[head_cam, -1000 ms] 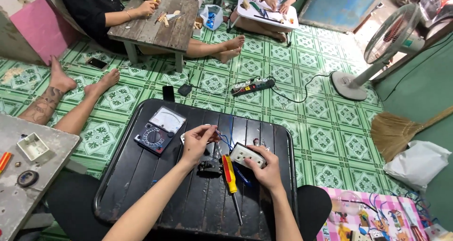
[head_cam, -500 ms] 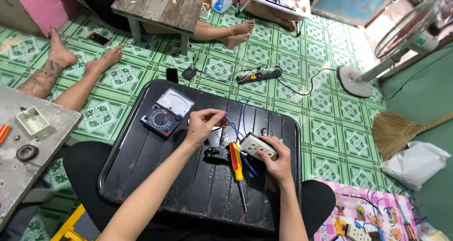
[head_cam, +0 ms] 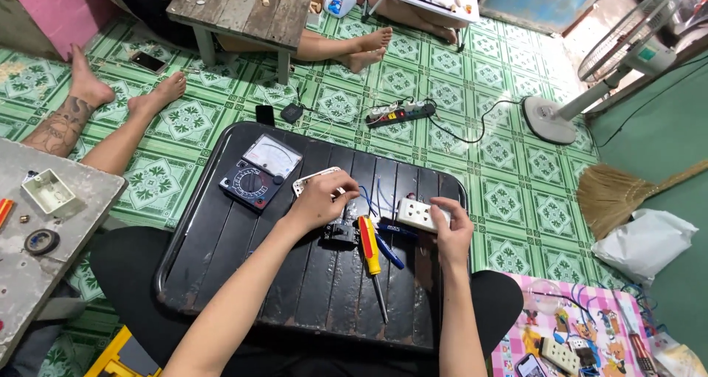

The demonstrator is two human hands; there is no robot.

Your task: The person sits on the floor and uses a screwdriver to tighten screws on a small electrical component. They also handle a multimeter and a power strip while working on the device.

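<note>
My left hand (head_cam: 322,198) rests on the black slatted table (head_cam: 221,274), fingers pinched on thin blue wires (head_cam: 366,197) above a small black part (head_cam: 341,233). A white cover plate (head_cam: 313,178) lies partly under that hand. My right hand (head_cam: 451,233) grips a white socket block (head_cam: 419,215) from its right side. Between the hands lie a red-and-yellow screwdriver (head_cam: 371,259) and a blue-handled tool (head_cam: 389,248). An analog multimeter (head_cam: 260,173) sits at the table's far left.
A power strip (head_cam: 402,113) and a phone (head_cam: 265,115) lie on the green tiled floor beyond the table. Other people sit at a wooden low table (head_cam: 243,12); bare legs (head_cam: 110,126) stretch at left. A fan (head_cam: 627,52), broom (head_cam: 627,192) and grey bench (head_cam: 44,229) stand around.
The view has tilted so the table sits higher in frame. My hands stay on the wires and socket block, almost unmoved.
</note>
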